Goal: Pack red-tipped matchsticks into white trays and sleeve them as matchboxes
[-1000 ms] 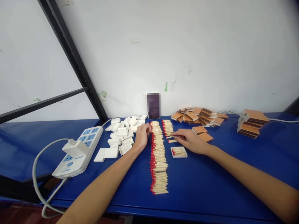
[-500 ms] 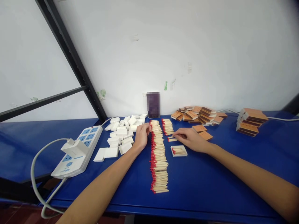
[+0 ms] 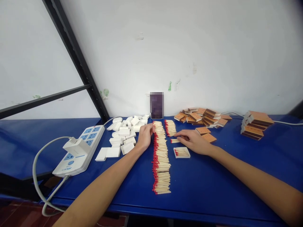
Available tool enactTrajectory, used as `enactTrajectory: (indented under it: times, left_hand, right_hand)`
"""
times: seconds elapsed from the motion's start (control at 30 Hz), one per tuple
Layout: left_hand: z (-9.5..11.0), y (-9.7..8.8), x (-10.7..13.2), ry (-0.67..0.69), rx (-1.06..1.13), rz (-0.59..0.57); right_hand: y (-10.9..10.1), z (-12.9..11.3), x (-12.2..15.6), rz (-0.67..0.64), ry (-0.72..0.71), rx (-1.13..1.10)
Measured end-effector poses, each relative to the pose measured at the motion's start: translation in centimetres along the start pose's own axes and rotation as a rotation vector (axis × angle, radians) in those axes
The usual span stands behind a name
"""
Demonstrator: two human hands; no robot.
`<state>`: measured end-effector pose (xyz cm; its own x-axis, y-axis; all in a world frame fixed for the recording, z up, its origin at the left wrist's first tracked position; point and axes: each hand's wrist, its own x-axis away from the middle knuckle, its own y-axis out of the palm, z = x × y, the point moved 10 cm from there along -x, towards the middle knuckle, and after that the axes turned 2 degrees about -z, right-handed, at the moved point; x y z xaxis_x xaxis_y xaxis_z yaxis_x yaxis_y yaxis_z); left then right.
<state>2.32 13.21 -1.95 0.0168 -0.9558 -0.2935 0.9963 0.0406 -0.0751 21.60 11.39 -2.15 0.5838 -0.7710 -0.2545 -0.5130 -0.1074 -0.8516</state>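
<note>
A long row of red-tipped matches (image 3: 161, 160) runs down the middle of the blue table (image 3: 213, 179). My left hand (image 3: 145, 136) rests at the far end of that row, fingers curled against the match heads. A shorter row of matches (image 3: 169, 127) lies to its right. My right hand (image 3: 194, 142) lies flat beside the short row, fingertips pinching a few loose matches (image 3: 174, 141). Just in front of it sits a small white tray (image 3: 181, 152) with several matches in it.
White empty trays (image 3: 123, 137) are heaped at the left, next to a white power strip (image 3: 79, 149) with a plugged adapter and cable. Brown matchbox sleeves (image 3: 201, 116) pile at the back right, with a stack (image 3: 257, 125) further right. A dark phone (image 3: 156, 105) leans on the wall.
My right hand has drawn back slightly from the short row with the loose matches. The left hand has stayed at the top of the long row. The camera shifted a little.
</note>
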Motion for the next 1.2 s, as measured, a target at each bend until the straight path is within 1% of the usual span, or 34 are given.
enactTrajectory:
  times: [0.4,0.7,1.2]
  left_hand:
    - [0.25,0.10,0.03,0.007,-0.002,-0.006]
    - [0.35,0.18,0.01,0.003,-0.023,-0.020]
    - [0.34,0.47,0.10,0.017,-0.033,-0.041]
  right_hand:
    - [0.11,-0.14,-0.05,-0.002,-0.024,0.012]
    - [0.15,0.13,-0.01,0.003,0.007,-0.005]
    - [0.22,0.12,-0.03,0.003,-0.002,-0.010]
